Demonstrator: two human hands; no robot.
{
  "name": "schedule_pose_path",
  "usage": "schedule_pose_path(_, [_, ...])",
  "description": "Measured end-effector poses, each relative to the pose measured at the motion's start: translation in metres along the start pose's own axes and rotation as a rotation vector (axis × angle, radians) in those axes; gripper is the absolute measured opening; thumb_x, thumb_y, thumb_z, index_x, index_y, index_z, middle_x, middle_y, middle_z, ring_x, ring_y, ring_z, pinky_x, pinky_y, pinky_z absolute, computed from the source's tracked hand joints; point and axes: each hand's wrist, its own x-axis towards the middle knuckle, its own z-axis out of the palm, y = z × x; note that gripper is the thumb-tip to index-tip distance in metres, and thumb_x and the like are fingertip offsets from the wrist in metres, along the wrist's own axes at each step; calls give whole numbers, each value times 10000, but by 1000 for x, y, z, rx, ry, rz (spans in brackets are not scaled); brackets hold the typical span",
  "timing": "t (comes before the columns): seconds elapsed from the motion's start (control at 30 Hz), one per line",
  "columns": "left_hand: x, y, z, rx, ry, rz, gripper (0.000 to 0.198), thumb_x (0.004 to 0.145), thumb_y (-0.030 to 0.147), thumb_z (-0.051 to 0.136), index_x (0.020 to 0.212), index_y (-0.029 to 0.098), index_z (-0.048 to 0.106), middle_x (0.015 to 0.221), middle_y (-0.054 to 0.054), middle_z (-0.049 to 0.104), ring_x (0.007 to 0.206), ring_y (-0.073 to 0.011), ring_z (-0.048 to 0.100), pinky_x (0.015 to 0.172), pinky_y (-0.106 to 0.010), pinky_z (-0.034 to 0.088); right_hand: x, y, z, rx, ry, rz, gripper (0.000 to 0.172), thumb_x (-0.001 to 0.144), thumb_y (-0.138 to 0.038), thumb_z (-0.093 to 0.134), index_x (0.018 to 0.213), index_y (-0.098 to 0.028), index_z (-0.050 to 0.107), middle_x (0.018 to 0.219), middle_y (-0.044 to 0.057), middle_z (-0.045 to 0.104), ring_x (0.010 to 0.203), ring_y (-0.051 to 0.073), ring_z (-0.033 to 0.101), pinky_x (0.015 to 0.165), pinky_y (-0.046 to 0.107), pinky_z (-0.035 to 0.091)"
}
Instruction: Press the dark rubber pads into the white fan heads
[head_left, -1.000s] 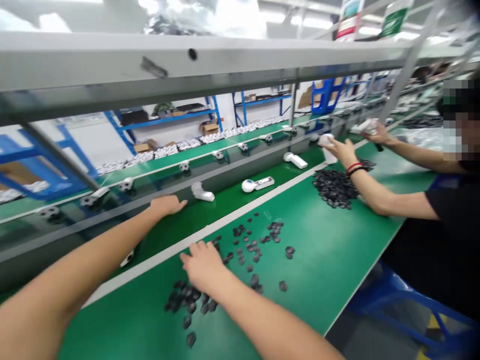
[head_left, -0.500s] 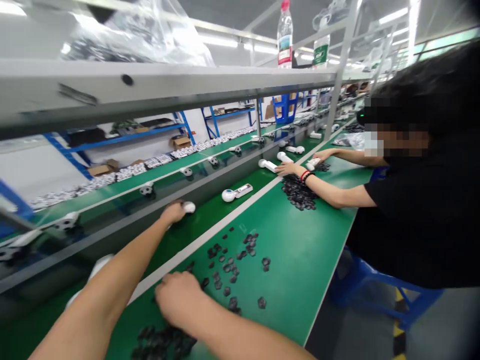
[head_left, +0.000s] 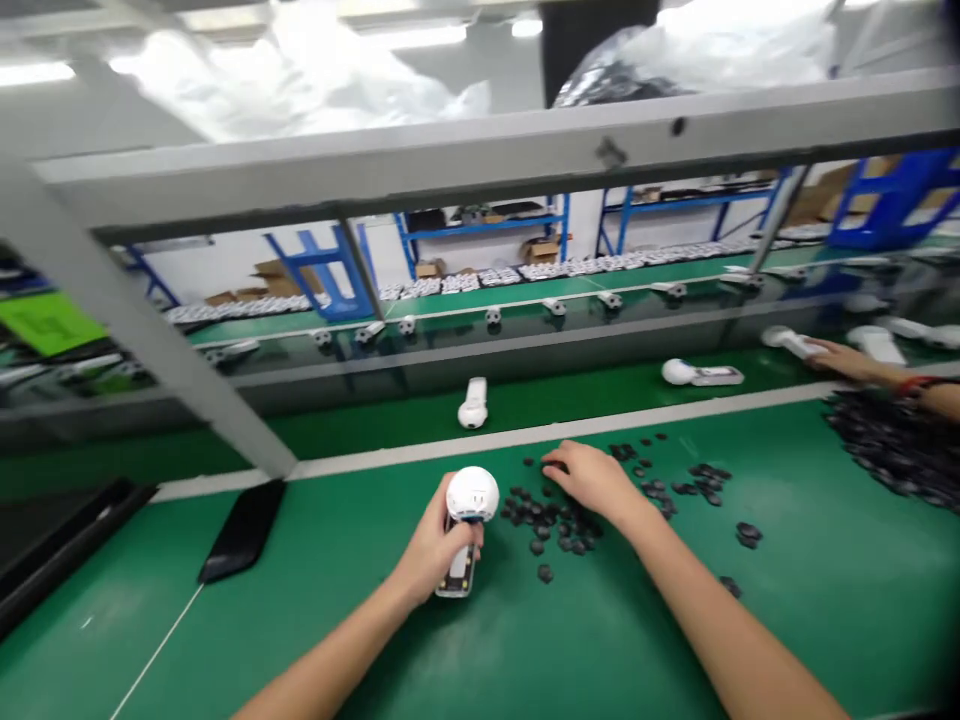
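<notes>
My left hand (head_left: pixel 439 540) is wrapped round a white device (head_left: pixel 472 493) with a round head and a clear-cased handle, held upright over the green table (head_left: pixel 315 600). To its right, my right hand (head_left: pixel 589 475) is at the far side of a scattered pile of small black pieces (head_left: pixel 540 515). The fingers of that hand are bent close together, and whatever is between the fingertips is too small to make out. Another white device (head_left: pixel 473 403) lies on the sunken green strip behind my hands.
A black phone-like object (head_left: pixel 244 530) lies at left beside a grey post (head_left: pixel 187 370). At right, another person's hand (head_left: pixel 847 360) touches a white device (head_left: pixel 795 343) near a large black pile (head_left: pixel 892 450). A shelf beam (head_left: pixel 450 165) crosses above.
The view has swung left. My left hand has come back from the sunken strip with a white device. My right hand has moved to the far side of the black pieces.
</notes>
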Motion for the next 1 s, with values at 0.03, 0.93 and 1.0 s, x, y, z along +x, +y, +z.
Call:
schedule_pose_path(0.03, [-14,-4,-3,-71,-27,-16,496,846,319,652,1287,216,451,846,-25,701,607,-154,648,579,-269,548,0,0,3,-12,-14,-4,251,998,-348,597,1090,-271,817,1137,83,769,1022,274,722,792,319,516])
schedule_pose_path(0.93, [-28,-13,-25,-62,69,-122,527,968,629,567,1316,258,430,893,4,636,690,-167,637,632,-278,496,-40,-125,46,708,-166,-150,213,983,-389,648,879,-208,692,831,18,721,762,185,674,695,273,550])
schedule_pose_path(1.0, [-28,-13,-27,46,72,-99,507,1007,629,482,1347,254,439,904,-2,620,724,-174,610,667,-289,480,-40,-125,49,735,-159,-103,211,976,-392,657,888,-204,696,834,16,722,752,182,670,666,261,542])
